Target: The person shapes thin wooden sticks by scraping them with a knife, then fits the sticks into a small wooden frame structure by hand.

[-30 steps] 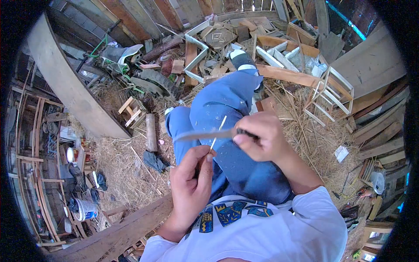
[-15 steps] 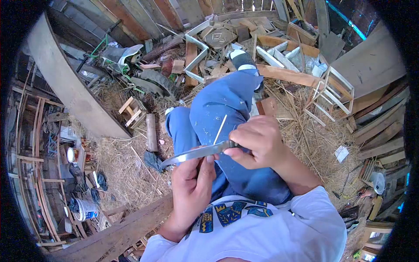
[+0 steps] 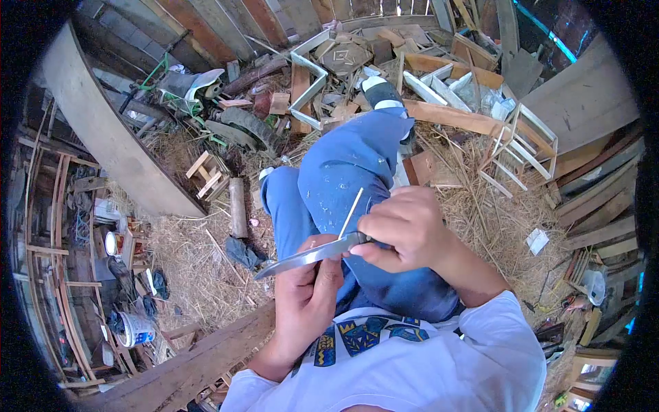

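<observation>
A knife (image 3: 312, 257) with a long, pointed metal blade lies across my hands over my lap. My right hand (image 3: 405, 226) is wrapped round its handle, the tip pointing left. In my left hand (image 3: 309, 285) a thin pale wooden stick (image 3: 351, 211) is pinched; it slants up past the far side of the blade, close to the handle end. The blade covers my left fingertips and the stick's lower part. Small pale shavings (image 3: 334, 165) dot my blue trousers (image 3: 350, 154) beneath.
Straw (image 3: 185, 268) covers the ground. A wooden beam (image 3: 185, 357) runs at lower left, and a large curved board (image 3: 117, 130) leans beyond. Small wooden frames (image 3: 525, 144) and scrap wood lie ahead and right. A white bucket (image 3: 137, 329) stands left.
The knife has shifted slightly down, and its blade now covers more of my left fingertips. The stick's upper end has moved a little right and down.
</observation>
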A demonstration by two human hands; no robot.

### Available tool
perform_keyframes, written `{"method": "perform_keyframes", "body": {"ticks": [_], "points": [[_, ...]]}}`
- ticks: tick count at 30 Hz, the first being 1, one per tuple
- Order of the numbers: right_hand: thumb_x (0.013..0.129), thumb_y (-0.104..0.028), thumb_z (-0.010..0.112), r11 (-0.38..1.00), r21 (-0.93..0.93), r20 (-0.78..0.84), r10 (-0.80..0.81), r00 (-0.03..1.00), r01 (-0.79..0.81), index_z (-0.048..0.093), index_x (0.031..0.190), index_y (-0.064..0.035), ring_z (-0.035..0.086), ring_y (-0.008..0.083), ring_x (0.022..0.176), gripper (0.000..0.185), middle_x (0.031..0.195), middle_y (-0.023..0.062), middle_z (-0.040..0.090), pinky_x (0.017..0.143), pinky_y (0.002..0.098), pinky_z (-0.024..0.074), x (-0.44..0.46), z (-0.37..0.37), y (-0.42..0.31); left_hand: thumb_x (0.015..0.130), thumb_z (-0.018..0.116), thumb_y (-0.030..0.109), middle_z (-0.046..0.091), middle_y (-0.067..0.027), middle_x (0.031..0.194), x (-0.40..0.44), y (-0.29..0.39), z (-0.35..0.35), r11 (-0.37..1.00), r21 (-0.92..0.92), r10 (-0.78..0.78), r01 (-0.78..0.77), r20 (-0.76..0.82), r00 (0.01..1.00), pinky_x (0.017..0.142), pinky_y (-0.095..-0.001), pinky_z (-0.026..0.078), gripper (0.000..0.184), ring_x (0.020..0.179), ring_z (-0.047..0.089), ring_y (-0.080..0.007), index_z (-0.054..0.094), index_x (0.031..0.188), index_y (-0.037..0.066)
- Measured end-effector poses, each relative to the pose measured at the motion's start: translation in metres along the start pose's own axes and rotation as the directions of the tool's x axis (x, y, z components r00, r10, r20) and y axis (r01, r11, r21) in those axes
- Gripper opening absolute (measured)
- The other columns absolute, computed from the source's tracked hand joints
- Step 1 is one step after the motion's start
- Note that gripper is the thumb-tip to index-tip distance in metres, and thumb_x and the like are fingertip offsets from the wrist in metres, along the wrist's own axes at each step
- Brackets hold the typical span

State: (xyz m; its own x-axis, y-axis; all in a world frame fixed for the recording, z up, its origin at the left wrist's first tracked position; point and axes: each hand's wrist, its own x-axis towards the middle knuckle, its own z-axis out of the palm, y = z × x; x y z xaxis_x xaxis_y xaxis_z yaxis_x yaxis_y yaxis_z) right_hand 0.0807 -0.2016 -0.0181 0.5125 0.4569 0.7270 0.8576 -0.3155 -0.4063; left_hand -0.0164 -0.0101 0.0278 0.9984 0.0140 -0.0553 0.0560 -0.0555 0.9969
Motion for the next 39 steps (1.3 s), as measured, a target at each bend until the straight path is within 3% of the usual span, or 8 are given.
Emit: {"method": "perform_keyframes", "body": {"ticks": [3,8,10,16,18,19,22,39], "points": [[0.087,-0.039,0.078,0.99,0.074,-0.128,0.126,0.984,-0.117,0.065,0.078,-0.0136,0.062,0.0236,0.055,0.03,0.064,0.0028,0.06,0.05,0.0387,0.0443,-0.001,0.004,0.013,0.109,0.054,0.007,0.056,0.0028,0.077,-0.001,0.001,0.0,0.999,0.01,-0.031,0.031,-0.048,0.998,0.056,-0.0208,0.035,0.014,0.064,0.046,-0.0024,0.065,0.106,-0.001],[0.086,-0.036,0.079,0.999,-0.015,-0.019,0.031,0.999,-0.031,0.066,0.079,-0.011,0.063,0.0262,0.056,0.028,0.066,0.0058,0.062,0.052,0.039,0.0467,-0.004,0.003,0.001,0.109,0.054,0.007,0.055,0.003,0.075,0.001,-0.002,-0.002,1.0,-0.005,0.008,-0.008,0.003,1.0,0.056,-0.0206,0.035,0.014,0.064,0.045,-0.0021,0.066,0.108,-0.001],[0.086,-0.035,0.078,0.986,0.05,-0.137,0.167,0.976,-0.162,0.067,0.079,-0.0119,0.063,0.0252,0.055,0.027,0.066,0.0048,0.063,0.051,0.037,0.0453,-0.006,0.002,0.017,0.109,0.055,0.007,0.055,0.003,0.075,0.001,0.003,-0.003,0.999,0.032,-0.026,0.026,-0.009,1.0,0.056,-0.0207,0.036,0.013,0.063,0.045,-0.0025,0.065,0.107,-0.001],[0.088,-0.035,0.077,0.999,-0.015,0.056,0.039,0.998,-0.038,0.067,0.079,-0.01,0.066,0.0262,0.059,0.028,0.07,0.0061,0.067,0.053,0.0389,0.048,-0.002,-0.007,0.007,0.109,0.056,0.008,0.054,0.0032,0.073,0.0,0.003,-0.002,0.999,0.044,-0.024,0.025,-0.02,1.0,0.054,-0.0213,0.035,0.012,0.062,0.044,-0.0026,0.064,0.106,0.0],[0.088,-0.037,0.077,0.987,-0.009,-0.124,0.158,0.979,-0.161,0.066,0.078,-0.0122,0.065,0.0242,0.058,0.029,0.068,0.0037,0.065,0.052,0.0379,0.046,-0.003,-0.005,0.021,0.108,0.057,0.009,0.053,0.0039,0.071,-0.001,0.001,-0.001,0.999,0.042,-0.015,0.016,-0.036,0.999,0.054,-0.0216,0.034,0.013,0.062,0.044,-0.0025,0.065,0.105,0.0],[0.088,-0.038,0.077,0.995,0.023,-0.141,0.096,0.985,-0.093,0.065,0.076,-0.0125,0.063,0.0241,0.056,0.031,0.065,0.0027,0.061,0.051,0.0387,0.0443,-0.004,0.003,0.013,0.108,0.056,0.009,0.053,0.0042,0.07,-0.003,-0.003,-0.002,0.999,0.022,-0.035,0.036,-0.037,0.999,0.054,-0.0217,0.034,0.013,0.062,0.045,-0.0025,0.066,0.105,0.0],[0.087,-0.038,0.078,0.999,-0.028,0.032,0.03,0.999,-0.03,0.064,0.076,-0.0124,0.062,0.0253,0.055,0.032,0.063,0.0031,0.058,0.051,0.0401,0.0437,-0.001,-0.003,0.001,0.109,0.056,0.009,0.053,0.0046,0.07,-0.001,-0.005,-0.002,0.999,0.025,-0.034,0.035,-0.036,0.999,0.054,-0.0218,0.033,0.014,0.062,0.044,-0.0024,0.066,0.106,0.0],[0.086,-0.039,0.079,0.993,-0.105,-0.104,0.037,0.994,-0.048,0.064,0.076,-0.0136,0.059,0.0216,0.053,0.031,0.064,0.0015,0.06,0.05,0.037,0.0422,-0.004,0.003,0.014,0.11,0.054,0.01,0.051,0.0053,0.074,0.005,0.002,0.0,0.997,-0.02,-0.076,0.076,-0.006,0.997,0.056,-0.0203,0.033,0.015,0.064,0.043,-0.0012,0.064,0.107,0.0]]}}
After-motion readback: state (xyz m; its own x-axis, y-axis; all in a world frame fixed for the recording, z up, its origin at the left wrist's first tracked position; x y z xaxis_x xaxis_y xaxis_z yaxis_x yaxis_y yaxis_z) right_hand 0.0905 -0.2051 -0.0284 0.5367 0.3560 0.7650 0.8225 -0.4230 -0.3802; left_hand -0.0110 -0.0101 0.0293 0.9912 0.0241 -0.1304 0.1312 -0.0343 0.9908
